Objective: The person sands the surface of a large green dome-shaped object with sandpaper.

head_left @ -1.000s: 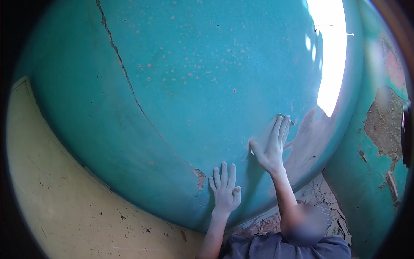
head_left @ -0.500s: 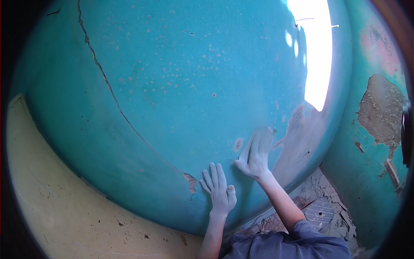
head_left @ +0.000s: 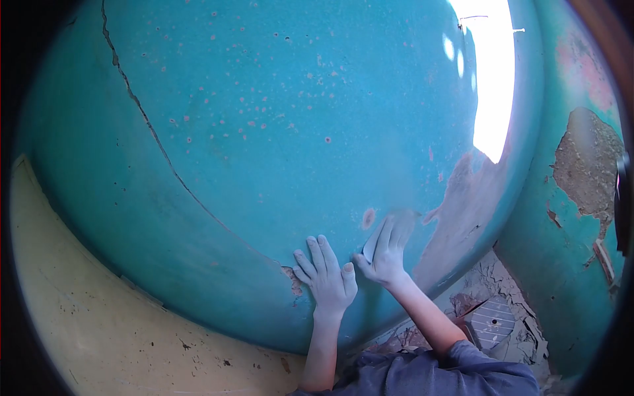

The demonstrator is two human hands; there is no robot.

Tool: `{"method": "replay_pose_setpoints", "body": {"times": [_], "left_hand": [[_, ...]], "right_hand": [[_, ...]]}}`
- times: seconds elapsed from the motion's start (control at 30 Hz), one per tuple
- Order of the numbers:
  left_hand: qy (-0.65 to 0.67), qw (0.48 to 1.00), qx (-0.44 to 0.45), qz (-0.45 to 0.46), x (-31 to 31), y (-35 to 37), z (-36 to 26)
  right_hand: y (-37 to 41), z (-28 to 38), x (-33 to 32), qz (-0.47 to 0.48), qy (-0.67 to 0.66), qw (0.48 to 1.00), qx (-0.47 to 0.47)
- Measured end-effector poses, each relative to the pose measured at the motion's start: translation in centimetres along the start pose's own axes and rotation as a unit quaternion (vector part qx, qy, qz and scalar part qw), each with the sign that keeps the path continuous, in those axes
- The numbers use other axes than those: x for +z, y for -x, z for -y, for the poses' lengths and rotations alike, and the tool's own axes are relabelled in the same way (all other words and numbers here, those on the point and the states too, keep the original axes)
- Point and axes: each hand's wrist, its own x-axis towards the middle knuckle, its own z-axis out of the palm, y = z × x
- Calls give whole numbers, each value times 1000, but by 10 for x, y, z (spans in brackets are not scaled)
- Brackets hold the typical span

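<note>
My left hand [head_left: 325,277], coated in pale dust, lies open against the curved turquoise surface [head_left: 264,178], fingers spread and pointing up. Just left of it is a small chipped patch [head_left: 295,284] at the lower end of a long crack [head_left: 155,135]. My right hand [head_left: 385,254], equally dusty, presses on the same surface with its fingers extended together. Between its thumb and fingers shows a pale edge, perhaps of a thin sheet; what lies under the fingers is hidden. Its fingertips are blurred, near a pinkish-grey worn patch [head_left: 456,204].
A bright reflection [head_left: 495,86] lies on the upper right of the bulging surface. Farther right, another turquoise wall has a broken brown patch [head_left: 586,158]. Peeling debris [head_left: 485,290] and a striped grey piece [head_left: 492,322] lie below. A beige surface [head_left: 99,310] borders the lower left.
My right hand has slid slightly down the surface. My left hand has moved a little up and left, still flat. The view has shifted slightly.
</note>
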Motion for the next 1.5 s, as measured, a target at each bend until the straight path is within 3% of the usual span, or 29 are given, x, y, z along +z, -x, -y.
{"method": "replay_pose_setpoints", "body": {"times": [0.03,0.13,0.23,0.3,0.43,0.5,0.6,0.73,0.8,0.9,1.0,1.1,1.2,1.27,1.33,1.47,1.5], "left_hand": [[-49,999,8,14,1,0,1],[-27,1000,7,6,2,0,1],[-27,1000,7,10,3,2,2],[-31,999,9,6,3,3,3],[4,1000,2,-31,5,1,0],[9,1000,3,-21,2,0,-1],[3,1000,4,-10,0,0,0],[-31,999,-7,-6,2,-1,-2],[-45,999,-6,5,3,0,-1],[-54,998,-16,20,5,0,-3],[-48,998,-17,24,2,-1,-2],[-58,998,-1,20,1,-2,-1],[-79,997,10,13,2,1,-1],[-85,996,12,9,5,-2,-1],[-55,998,-17,3,5,1,-1],[-43,999,-6,-9,2,-2,-3],[-37,999,-13,3,2,-1,-3]], "right_hand": [[-23,1,-10,-28,-12,999,12],[-100,3,-46,-76,-14,997,28],[-114,13,-50,-94,-3,995,18],[-99,17,-40,-99,2,995,0],[17,5,19,-87,-3,994,-63],[30,-17,23,-71,-14,997,-32],[-21,-30,-8,-93,-29,993,73],[-91,-28,-34,-154,-31,981,118],[-89,-13,-33,-128,-21,989,72],[-26,14,-4,-87,-23,996,7],[31,-19,18,-67,-49,995,49],[-12,-57,1,-112,-86,982,122],[-83,-54,-31,-136,-91,976,141],[-97,-17,-36,-117,-39,990,69],[-74,19,-26,-72,-34,997,-19],[-3,-2,6,-50,-26,998,-14],[2,-17,4,-53,-39,998,23]]}}
